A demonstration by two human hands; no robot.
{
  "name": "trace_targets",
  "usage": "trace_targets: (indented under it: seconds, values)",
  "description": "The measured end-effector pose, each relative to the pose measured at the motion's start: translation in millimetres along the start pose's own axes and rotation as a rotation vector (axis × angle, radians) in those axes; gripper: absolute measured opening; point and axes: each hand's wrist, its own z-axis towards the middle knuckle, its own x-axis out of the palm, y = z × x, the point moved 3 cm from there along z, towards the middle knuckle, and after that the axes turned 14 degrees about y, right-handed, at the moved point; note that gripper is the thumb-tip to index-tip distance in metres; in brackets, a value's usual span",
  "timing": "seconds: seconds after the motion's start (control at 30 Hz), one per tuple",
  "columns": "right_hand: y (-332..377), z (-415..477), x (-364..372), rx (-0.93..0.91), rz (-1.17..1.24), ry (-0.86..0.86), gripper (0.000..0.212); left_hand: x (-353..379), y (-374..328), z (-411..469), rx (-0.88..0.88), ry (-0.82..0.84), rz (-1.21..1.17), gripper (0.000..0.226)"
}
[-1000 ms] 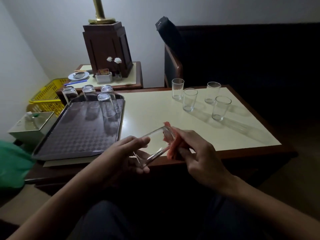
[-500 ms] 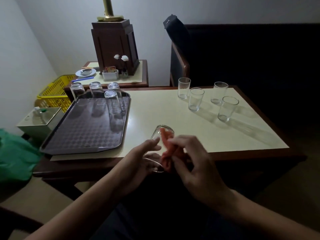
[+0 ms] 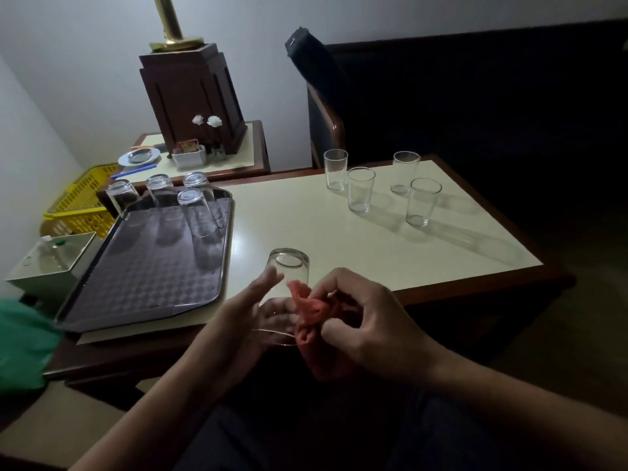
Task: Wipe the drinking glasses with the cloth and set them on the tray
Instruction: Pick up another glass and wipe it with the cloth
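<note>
Turned glass (image 3: pixel 289 266) from sideways to base-up, beside near right corner of tray (image 3: pixel 142 283). Moved cloth (image 3: pixel 309 307) from mouth to outer wall, bunched in right hand (image 3: pixel 367 321). Regripped lower with left hand (image 3: pixel 238 317).

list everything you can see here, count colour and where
held glass: 1, clear, in left hand
cloth: 1, red, in right hand, beside held glass
tray: 1, dark, table's left end
tray glasses: 4, clear, upside down, tray's far end
table glasses: 4, clear, upright, table's far right
table: 1, cream, brown edge
side table: 1, brown, behind tray
lamp base: 1, dark wood, on side table
saucer: 1, pale, on side table
pen: 1, blue, by saucer
holder: 1, white, by flowers
flowers: 2, white, by lamp base
basket: 1, yellow, left of side table
box: 1, pale green, left of tray
chair: 1, dark, behind table
left hand: 1, holds held glass
right hand: 1, pinches cloth
</note>
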Motion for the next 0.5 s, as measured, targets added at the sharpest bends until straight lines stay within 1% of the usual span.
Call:
trace_targets:
  seconds: [0.1,0.17,0.23,0.3,0.33,0.37,0.43,0.5]
  values:
    - [-8.7,7.7,-13.4,0.038,0.125,-0.134,0.026,-2.5,-5.0,-0.3,0.017,0.007,-0.055,0.068]
    - [-5.9,5.9,-12.2,-0.011,0.095,-0.176,0.027,-1.7,-4.1,1.9,-0.002,0.011,-0.040,0.073]
    - [2.0,-1.2,-4.4,-0.110,-0.040,-0.099,0.027,-3.5,-2.3,4.3,0.000,-0.004,-0.051,0.080]
    - [11.2,-6.9,3.6,-0.178,-0.144,0.040,0.026,-7.9,-1.1,4.4,0.002,-0.075,-0.057,0.083]
    - [11.6,-6.8,5.0,-0.188,-0.137,0.082,0.026,-9.9,-0.7,3.9,-0.003,-0.100,-0.049,0.082]
    - [10.5,-4.3,3.6,-0.175,-0.095,0.078,0.026,-10.7,-0.6,3.1,-0.008,-0.102,-0.026,0.081]
    - [3.7,2.4,-5.7,-0.089,0.034,-0.041,0.026,-10.2,0.3,2.9,0.001,-0.091,0.010,0.078]
    - [-3.2,4.3,-13.9,-0.021,0.099,-0.156,0.026,-5.9,0.0,1.4,0.021,-0.100,0.010,0.071]
